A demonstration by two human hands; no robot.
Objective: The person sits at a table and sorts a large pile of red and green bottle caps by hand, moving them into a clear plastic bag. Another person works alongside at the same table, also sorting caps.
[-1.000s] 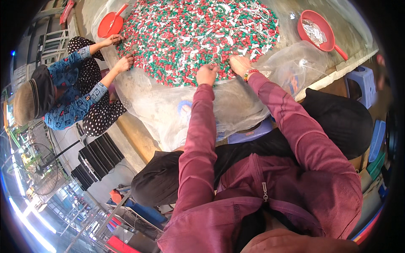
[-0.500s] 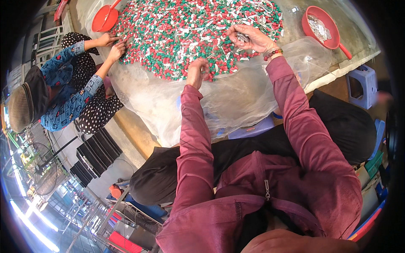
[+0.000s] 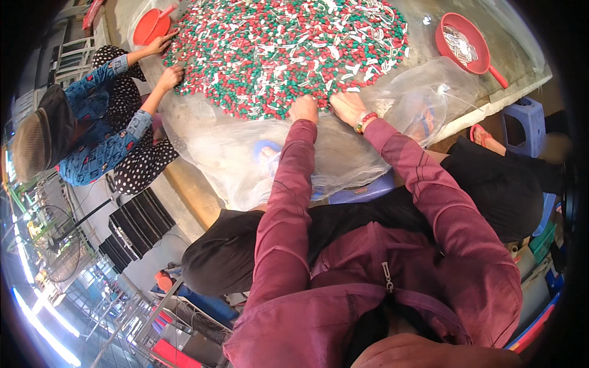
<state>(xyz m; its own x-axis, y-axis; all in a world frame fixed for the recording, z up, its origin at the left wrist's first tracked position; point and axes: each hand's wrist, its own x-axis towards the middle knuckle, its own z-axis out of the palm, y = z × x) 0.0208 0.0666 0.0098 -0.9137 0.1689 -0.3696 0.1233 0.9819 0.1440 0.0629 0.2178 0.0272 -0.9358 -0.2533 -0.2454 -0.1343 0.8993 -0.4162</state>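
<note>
Indoors, coloured pieces (image 3: 282, 61) lie on plastic sheeting (image 3: 215, 144).

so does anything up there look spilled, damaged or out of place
Nothing clearly stands out. The red, green and white pieces lie in one broad spread; the plastic sheet is rumpled along the near side, but that looks like ordinary slack.

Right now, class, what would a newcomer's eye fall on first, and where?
First, the broad spread of red, green and white pieces at the top middle. Then the person's left hand and right hand at its near edge. Next, the red handled pan at upper right, holding white strips.
</note>
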